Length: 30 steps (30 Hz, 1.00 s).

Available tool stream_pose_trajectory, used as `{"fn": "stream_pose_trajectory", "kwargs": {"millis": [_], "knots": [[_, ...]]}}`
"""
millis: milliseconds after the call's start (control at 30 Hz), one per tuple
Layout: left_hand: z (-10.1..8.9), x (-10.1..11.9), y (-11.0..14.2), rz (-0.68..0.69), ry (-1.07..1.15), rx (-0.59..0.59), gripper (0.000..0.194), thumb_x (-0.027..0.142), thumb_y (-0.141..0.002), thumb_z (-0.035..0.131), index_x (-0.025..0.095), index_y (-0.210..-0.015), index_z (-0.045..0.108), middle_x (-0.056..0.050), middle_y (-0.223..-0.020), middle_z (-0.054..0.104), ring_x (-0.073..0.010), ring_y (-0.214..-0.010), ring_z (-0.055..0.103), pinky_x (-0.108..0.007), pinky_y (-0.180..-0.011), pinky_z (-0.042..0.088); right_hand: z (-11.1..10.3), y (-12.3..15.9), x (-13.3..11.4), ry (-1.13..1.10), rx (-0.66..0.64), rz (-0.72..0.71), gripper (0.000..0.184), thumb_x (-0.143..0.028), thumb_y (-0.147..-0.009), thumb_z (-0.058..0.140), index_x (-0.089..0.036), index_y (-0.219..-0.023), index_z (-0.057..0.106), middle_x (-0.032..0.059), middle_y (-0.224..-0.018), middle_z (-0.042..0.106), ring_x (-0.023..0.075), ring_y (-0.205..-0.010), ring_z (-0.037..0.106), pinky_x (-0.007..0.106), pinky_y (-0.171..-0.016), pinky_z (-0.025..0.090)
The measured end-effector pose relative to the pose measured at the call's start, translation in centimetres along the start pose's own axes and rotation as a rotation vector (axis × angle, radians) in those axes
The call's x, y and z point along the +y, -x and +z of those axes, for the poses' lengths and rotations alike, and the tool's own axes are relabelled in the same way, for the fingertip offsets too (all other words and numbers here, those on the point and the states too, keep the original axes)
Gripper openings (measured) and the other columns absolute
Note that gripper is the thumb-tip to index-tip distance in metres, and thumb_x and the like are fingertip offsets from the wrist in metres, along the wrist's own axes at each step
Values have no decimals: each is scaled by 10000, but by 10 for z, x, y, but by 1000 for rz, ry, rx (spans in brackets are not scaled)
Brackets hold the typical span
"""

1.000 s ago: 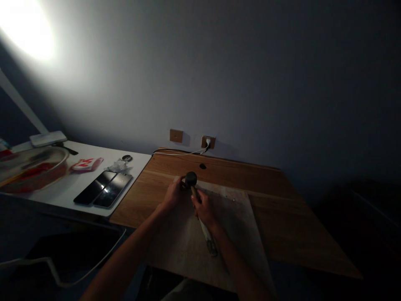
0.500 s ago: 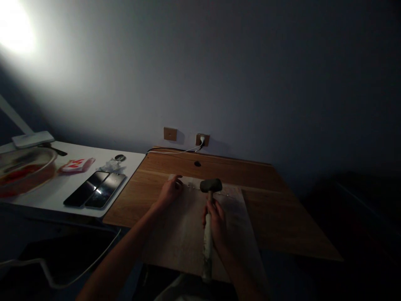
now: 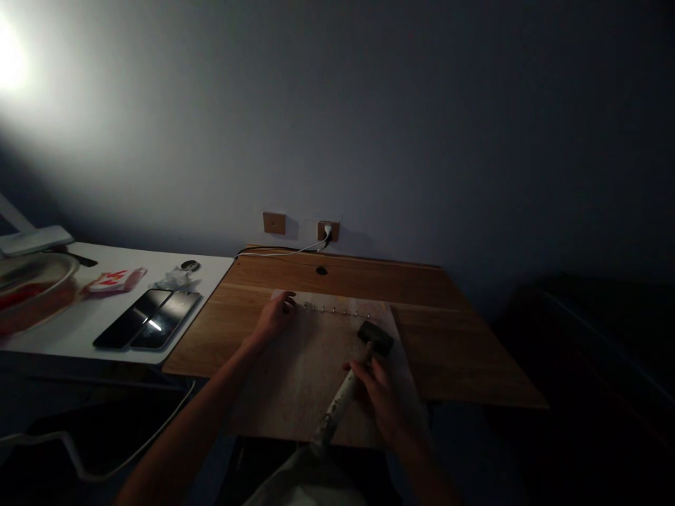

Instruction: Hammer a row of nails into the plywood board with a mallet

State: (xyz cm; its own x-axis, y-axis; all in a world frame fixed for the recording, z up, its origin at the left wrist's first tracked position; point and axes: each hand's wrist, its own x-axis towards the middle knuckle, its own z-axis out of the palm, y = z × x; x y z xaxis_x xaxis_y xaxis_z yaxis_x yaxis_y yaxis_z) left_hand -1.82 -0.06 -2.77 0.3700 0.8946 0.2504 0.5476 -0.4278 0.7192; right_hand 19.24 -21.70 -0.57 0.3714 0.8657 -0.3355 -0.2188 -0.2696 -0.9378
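Observation:
My right hand (image 3: 375, 383) is wrapped round the upper handle of a mallet (image 3: 337, 407). The mallet has a dark, blocky head and a worn, whitish handle that slants down toward my lap. Its head is over the right side of a pale wooden board (image 3: 311, 379). Along the board's far part runs a row of several small shiny nails (image 3: 334, 310). At the left end of that row, my left hand (image 3: 275, 316) rests on the board's far left corner, fingers loosely bent and apart, with nothing visible in them.
The board lies on a brown wooden table (image 3: 464, 351) against the wall. A white table (image 3: 68, 349) on the left holds two phones (image 3: 166, 320), a red-and-white packet (image 3: 116, 280), crumpled clear plastic (image 3: 179, 277), a bowl (image 3: 39, 309) and a lamp base (image 3: 36, 240). A plugged cable (image 3: 285, 253) trails behind.
My hands have separated: the right has moved the mallet rightward and nearer, its head leaving the left hand's side. The left hand stays by the board's far left corner. The nail row has come into view.

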Motion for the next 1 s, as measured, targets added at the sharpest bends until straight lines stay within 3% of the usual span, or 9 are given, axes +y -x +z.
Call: {"fn": "stream_pose_trajectory", "kwargs": {"millis": [167,300,433,567,767,867,1000], "knots": [[-8,3,21,15,-84,36,377,242,-819,561,174,-1188,593,-99,-1109,688,-207,-940,672,-340,-860,539,-7,7,-5,22,-109,36,572,-487,-663,762,-235,-1153,609,93,-1159,698,267,-914,715,342,-613,612],[-26,-1,63,89,-201,104,362,325,-877,538,210,-1217,586,-104,-1296,576,-250,-1171,586,-417,-1004,497,-21,6,-5,148,-60,-45,562,-491,-659,762,-201,-1129,657,96,-1019,732,253,-804,720,358,-625,610],[-46,-12,110,34,-289,101,344,378,-909,505,235,-1204,607,-94,-1297,556,-259,-1115,618,-441,-998,507,-34,10,-5,246,-76,-68,607,-538,-653,745,-178,-1138,686,95,-929,734,249,-685,707,382,-542,600],[-58,-15,140,6,-277,124,324,402,-938,452,231,-1152,624,-93,-1265,577,-249,-1101,631,-406,-963,534,-40,15,-7,392,-129,-163,491,-528,-747,683,-212,-1121,730,109,-1022,747,269,-829,720,369,-619,603],[-58,-3,149,-45,-266,108,319,405,-942,453,231,-1141,632,-86,-1259,606,-249,-1106,632,-412,-971,534,-37,18,-10,645,-208,-315,432,-385,-827,619,-273,-1236,702,91,-1110,692,246,-914,691,359,-749,579],[-53,0,148,-16,-253,103,318,404,-942,458,237,-1142,640,-82,-1248,615,-246,-1104,634,-400,-956,542,-26,21,-8,768,-217,-385,470,-283,-808,630,-308,-1275,680,78,-1160,636,242,-1013,664,357,-893,546],[-50,0,148,15,-261,113,320,419,-939,472,239,-1138,647,-80,-1248,620,-246,-1090,643,-398,-949,549,-9,22,-6,806,-182,-463,449,-273,-820,634,-271,-1265,686,91,-1174,630,262,-1098,638,377,-995,505]]}}
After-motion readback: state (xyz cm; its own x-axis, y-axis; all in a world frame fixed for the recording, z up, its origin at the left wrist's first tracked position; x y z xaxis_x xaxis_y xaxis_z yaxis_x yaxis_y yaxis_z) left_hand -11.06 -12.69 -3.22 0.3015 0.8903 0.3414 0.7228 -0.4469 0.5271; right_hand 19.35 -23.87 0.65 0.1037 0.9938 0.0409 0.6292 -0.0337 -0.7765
